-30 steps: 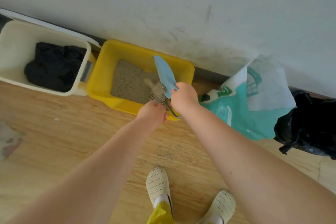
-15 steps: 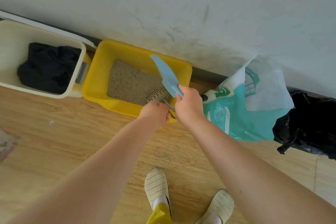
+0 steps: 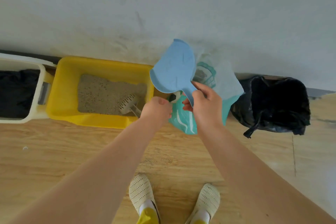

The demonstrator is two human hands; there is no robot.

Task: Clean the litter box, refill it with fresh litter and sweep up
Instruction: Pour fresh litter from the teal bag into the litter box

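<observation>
The yellow litter box stands on the floor against the wall, with grey litter in it. A white slotted scoop lies on the litter at the box's right front corner, and its handle runs under my left wrist. My left hand is curled into a fist just right of the box, with nothing visible in it. My right hand grips the handle of a blue dustpan, held up and tilted in front of the teal litter bag.
A white bin with a black liner stands left of the box. An open black rubbish bag sits at the right by the wall. Spilled litter grains lie on the wooden floor ahead of my cream shoes.
My right hand has carried the dustpan right, away from the box, and turned it face-on. My left hand has moved right off the scoop, which now lies in the litter.
</observation>
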